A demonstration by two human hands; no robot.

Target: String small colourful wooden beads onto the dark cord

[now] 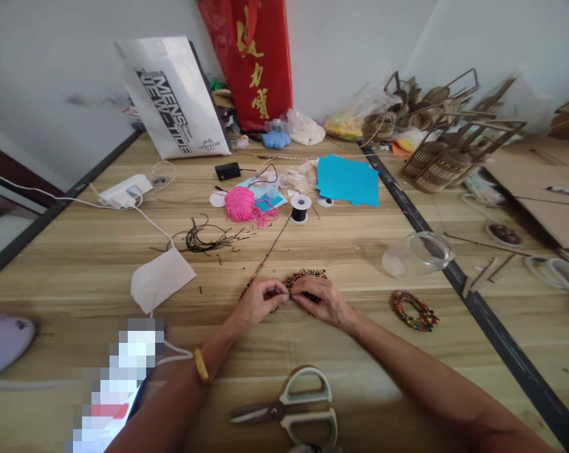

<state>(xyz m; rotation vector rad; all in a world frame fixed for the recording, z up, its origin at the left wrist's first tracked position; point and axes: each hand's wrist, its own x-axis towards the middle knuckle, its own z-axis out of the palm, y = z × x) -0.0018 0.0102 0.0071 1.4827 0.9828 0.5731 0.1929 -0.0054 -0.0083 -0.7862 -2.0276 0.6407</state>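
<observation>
My left hand (257,303) and my right hand (323,298) meet over the table, thumbs and forefingers pinched close together. Between their fingertips is a small dark bit of the beaded cord; its exact form is too small to tell. Multicoloured beads (306,274) on the cord lie just behind my fingers, partly covered by them. More beads (255,275) sit along a black cord (277,240) that runs from beside my left hand up to a white spool (300,202) wound with black cord.
White-handled scissors (308,402) lie in front of me. To the right are a coiled bead string (413,311) and a clear plastic jar (416,255) on its side. Black cord pieces (202,238), pink yarn (240,204) and blue sheets (348,181) lie further back. A phone (119,390) is at left.
</observation>
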